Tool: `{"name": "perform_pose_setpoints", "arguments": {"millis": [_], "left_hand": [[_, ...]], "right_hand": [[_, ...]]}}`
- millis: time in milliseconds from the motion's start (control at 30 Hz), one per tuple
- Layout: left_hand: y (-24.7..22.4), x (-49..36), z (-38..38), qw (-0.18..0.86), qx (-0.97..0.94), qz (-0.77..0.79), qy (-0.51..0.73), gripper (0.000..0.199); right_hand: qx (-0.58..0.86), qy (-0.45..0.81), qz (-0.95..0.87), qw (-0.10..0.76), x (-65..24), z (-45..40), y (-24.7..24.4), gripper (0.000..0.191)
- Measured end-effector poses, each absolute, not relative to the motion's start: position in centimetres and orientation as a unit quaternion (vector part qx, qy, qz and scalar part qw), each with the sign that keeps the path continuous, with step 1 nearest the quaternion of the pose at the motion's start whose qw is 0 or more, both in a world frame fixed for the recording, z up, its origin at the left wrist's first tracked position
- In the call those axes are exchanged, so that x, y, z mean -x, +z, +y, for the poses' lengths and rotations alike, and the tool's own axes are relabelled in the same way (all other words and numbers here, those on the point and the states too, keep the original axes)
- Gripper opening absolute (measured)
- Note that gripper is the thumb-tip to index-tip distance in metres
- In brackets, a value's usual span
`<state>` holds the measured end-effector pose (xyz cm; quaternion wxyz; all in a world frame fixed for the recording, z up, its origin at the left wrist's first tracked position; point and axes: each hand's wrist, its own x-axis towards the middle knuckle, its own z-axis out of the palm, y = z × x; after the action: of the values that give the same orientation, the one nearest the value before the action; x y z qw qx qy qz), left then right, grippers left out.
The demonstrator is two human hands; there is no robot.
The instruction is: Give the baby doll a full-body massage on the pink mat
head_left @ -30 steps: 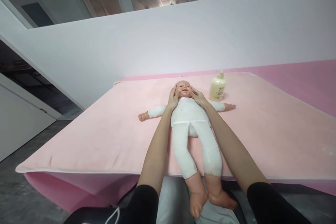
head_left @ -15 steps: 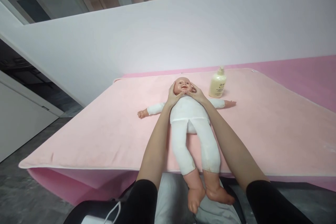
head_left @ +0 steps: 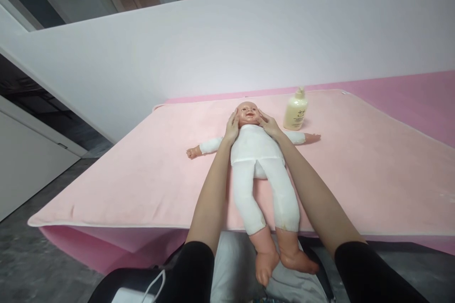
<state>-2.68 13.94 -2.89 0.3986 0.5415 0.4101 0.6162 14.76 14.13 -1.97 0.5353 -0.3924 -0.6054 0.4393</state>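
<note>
Here on my feed, both hands are up at the doll's head: my left hand (head_left: 232, 128) lies along one side of it, my right hand (head_left: 269, 126) along the other. Fingers are extended and fairly loose, neither hand closed into a grip, and the head sits between them. How hard they press, I cannot tell from here.

The doll (head_left: 256, 144), in white cloth, is on its back in the middle of the pink blanket (head_left: 117, 184) that covers the worktop, head towards the far side, arms flung out left and right. Its legs run back towards me between my forearms, and the bare feet reach past the near edge, above the grey trousers (head_left: 231, 270).

Over to the right, a pale yellow pump bottle (head_left: 295, 113) stands upright, near the doll's outstretched arm and apart from my right hand; its lettering is too small to read. A white wall (head_left: 266, 47) rises behind it all, and down at lower left a white cable (head_left: 155, 286) loops beside my black sleeve (head_left: 194, 272).
</note>
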Motion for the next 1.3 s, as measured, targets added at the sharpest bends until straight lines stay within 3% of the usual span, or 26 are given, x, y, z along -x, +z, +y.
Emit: {"name": "perform_pose_setpoints", "arguments": {"millis": [100, 167, 333, 467, 767, 967, 1033, 1167, 1300], "left_hand": [[-3.09, 2.49, 14.33, 0.482, -0.456, 0.400, 0.632, 0.063], [-3.05, 2.37, 14.34, 0.489, -0.452, 0.398, 0.631, 0.066], [-2.94, 2.27, 13.80, 0.334, -0.585, 0.419, 0.609, 0.091], [-3.21, 2.45, 13.75, 0.305, -0.614, 0.425, 0.591, 0.089], [-3.32, 2.88, 14.52, 0.324, -0.618, 0.397, 0.596, 0.074], [-3.55, 2.90, 14.67, 0.472, -0.480, 0.386, 0.631, 0.070], [-3.60, 2.92, 14.69, 0.463, -0.488, 0.400, 0.623, 0.073], [-3.67, 2.84, 14.48, 0.341, -0.586, 0.450, 0.581, 0.091], [-3.56, 2.61, 14.06, 0.321, -0.615, 0.435, 0.574, 0.089]], "right_hand": [[0.389, 0.483, -0.567, 0.542, -14.61, 14.01, -1.81, 0.067], [0.385, 0.493, -0.560, 0.543, -14.46, 13.99, -1.85, 0.068], [0.374, 0.439, -0.622, 0.530, -14.27, 14.01, -2.18, 0.097], [0.372, 0.456, -0.623, 0.516, -14.46, 13.83, -1.94, 0.104], [0.366, 0.453, -0.612, 0.535, -14.87, 13.83, -1.77, 0.083], [0.363, 0.549, -0.532, 0.533, -14.95, 13.63, -1.65, 0.057], [0.374, 0.520, -0.559, 0.527, -14.80, 13.58, -1.57, 0.066], [0.380, 0.471, -0.622, 0.497, -14.46, 13.74, -1.67, 0.108], [0.386, 0.477, -0.615, 0.495, -14.44, 13.92, -1.85, 0.116]]}}
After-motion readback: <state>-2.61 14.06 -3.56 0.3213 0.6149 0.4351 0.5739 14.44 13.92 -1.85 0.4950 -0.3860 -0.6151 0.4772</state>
